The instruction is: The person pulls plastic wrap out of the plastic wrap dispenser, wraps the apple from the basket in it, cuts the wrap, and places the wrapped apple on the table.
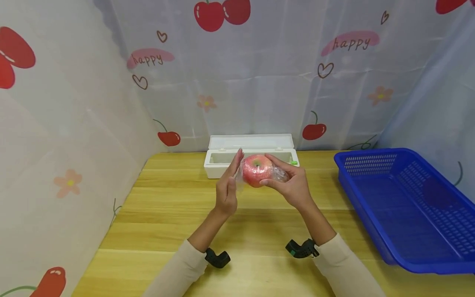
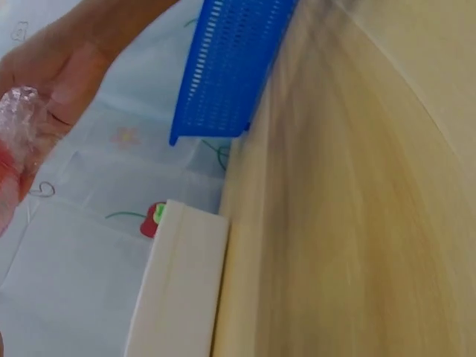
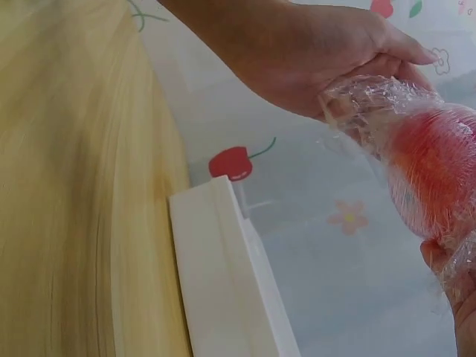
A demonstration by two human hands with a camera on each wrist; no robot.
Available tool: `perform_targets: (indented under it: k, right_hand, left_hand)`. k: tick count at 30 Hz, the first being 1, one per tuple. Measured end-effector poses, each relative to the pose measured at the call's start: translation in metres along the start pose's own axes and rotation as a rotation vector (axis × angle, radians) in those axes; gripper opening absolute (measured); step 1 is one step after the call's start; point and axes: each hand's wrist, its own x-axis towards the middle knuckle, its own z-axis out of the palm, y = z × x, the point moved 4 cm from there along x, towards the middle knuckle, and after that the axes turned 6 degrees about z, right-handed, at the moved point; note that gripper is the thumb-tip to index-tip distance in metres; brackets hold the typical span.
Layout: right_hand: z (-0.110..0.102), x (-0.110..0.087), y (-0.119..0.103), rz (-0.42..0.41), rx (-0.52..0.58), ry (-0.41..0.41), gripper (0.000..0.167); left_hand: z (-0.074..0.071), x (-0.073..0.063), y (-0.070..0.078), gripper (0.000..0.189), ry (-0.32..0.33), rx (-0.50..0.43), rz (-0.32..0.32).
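A red apple [image 1: 256,171] wrapped in clear plastic film [image 1: 280,175] is held up above the table, in front of an open white box [image 1: 216,171]. My right hand [image 1: 295,185] grips it from the right, thumb in front and fingers behind. On its other side my left hand [image 1: 227,189] stands upright with straight fingers, against loose film. In the right wrist view the film [image 3: 364,104] bunches and sticks out beside the left palm, and the apple [image 3: 435,167] shows through it. The left wrist view catches only the apple's edge [image 2: 6,186].
The white box's lid [image 1: 250,141] is raised against the patterned curtain [image 1: 252,95] at the back. A blue plastic basket [image 1: 408,214] stands on the right of the wooden table [image 1: 178,198]. Black wrist cameras [image 1: 217,259] sit at both cuffs.
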Motion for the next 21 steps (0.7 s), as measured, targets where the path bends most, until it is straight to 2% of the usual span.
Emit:
perform_targets:
  k: [2, 6, 10, 13, 16, 21]
  right_hand:
    - [0.0, 0.0, 0.0, -0.006, -0.009, 0.002, 0.06]
    - [0.0, 0.0, -0.001, -0.01, -0.01, 0.015, 0.061]
    - [0.001, 0.0, -0.002, -0.012, -0.007, 0.029, 0.06]
    - [0.002, -0.001, -0.003, -0.014, 0.001, 0.034, 0.06]
    - [0.003, -0.002, -0.003, -0.019, 0.008, 0.035, 0.06]
    - [0.007, -0.003, -0.005, -0.045, 0.018, 0.044, 0.06]
  left_hand:
    - [0.0, 0.003, 0.0, 0.061, 0.013, -0.061, -0.052]
    - [0.004, 0.009, 0.008, 0.06, -0.03, -0.091, -0.139]
    - [0.005, 0.017, 0.023, 0.062, -0.065, -0.079, -0.175]
    - [0.007, 0.018, 0.03, 0.06, -0.062, -0.084, -0.184]
    - [0.01, 0.013, 0.025, 0.059, -0.034, -0.093, -0.185]
    - [0.018, -0.002, 0.008, 0.064, 0.011, -0.074, -0.187]
